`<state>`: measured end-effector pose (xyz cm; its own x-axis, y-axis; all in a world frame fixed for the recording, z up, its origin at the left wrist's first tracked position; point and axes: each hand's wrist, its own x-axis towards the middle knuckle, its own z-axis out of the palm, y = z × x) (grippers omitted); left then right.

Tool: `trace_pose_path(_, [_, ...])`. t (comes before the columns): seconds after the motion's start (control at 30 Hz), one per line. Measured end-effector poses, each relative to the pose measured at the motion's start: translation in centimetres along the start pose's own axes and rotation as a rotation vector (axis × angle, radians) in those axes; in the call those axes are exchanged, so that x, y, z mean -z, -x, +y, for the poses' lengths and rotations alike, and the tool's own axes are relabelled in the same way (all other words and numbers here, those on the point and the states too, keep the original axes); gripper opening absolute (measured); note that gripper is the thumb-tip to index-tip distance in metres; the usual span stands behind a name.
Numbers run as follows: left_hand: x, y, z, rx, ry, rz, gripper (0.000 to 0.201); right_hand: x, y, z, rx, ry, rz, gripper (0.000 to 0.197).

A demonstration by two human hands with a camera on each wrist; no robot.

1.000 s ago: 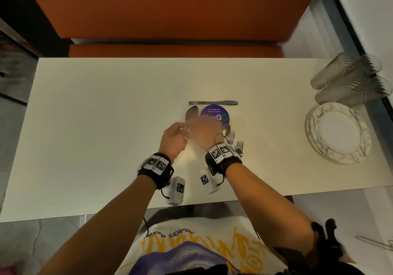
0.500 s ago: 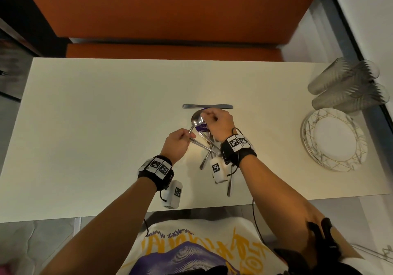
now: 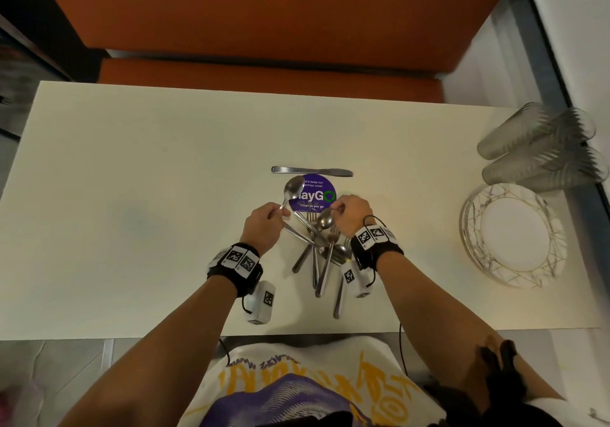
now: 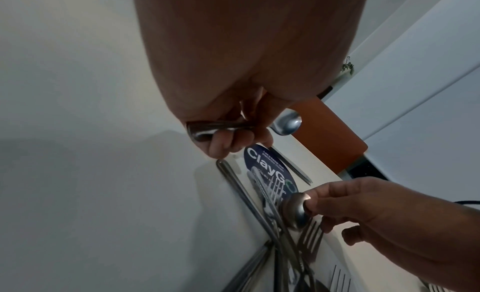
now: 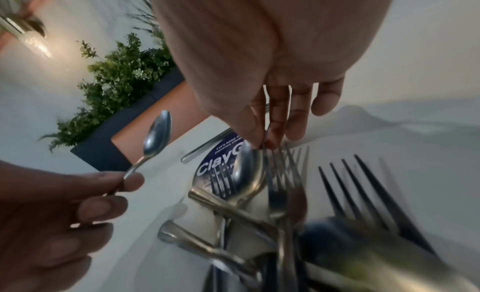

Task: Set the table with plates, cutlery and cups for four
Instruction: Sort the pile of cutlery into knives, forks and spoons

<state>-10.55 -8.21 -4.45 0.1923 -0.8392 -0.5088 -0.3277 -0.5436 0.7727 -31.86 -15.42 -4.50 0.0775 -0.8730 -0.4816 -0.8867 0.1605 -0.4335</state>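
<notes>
Steel spoon (image 3: 293, 188) rises above left hand (image 3: 264, 226)'s grip; right hand (image 3: 351, 215) pinches fork (image 5: 279, 185).

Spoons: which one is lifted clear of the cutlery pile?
The spoon whose handle the left hand grips, bowl raised over the purple sticker. The right hand pinches another spoon still in the pile.

An orange bench (image 3: 264, 13) backs the cream table (image 3: 132, 195); grey floor (image 3: 49, 354) below.

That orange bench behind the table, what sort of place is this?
Probably an office pantry or canteen booth. The orange bench runs along a plain white table, whose purple sticker asks people to keep pantries clean, and a planter stands nearby.
</notes>
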Motion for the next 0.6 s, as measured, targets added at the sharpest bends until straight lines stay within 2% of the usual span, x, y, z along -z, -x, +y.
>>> trace_pose_path(0.2, [-0.9, -1.0, 2.0, -0.054, -0.016, 0.049, 0.029, 2.3, -0.8, 0.2, 0.091, -0.12, 0.044, 0.012])
trace_pose_path(0.5, [-2.8, -2.3, 3.9, -0.117, 0.063, 0.047, 0.028, 7.1, -0.6, -1.3, 0.309, -0.249, 0.189, 0.009])
trace_pose_path(0.6, [-3.5, -2.5, 4.5, -0.118, 0.1, 0.007, 0.028, 8.5, -0.4, -2.0, 0.345, -0.29, 0.252, 0.008])
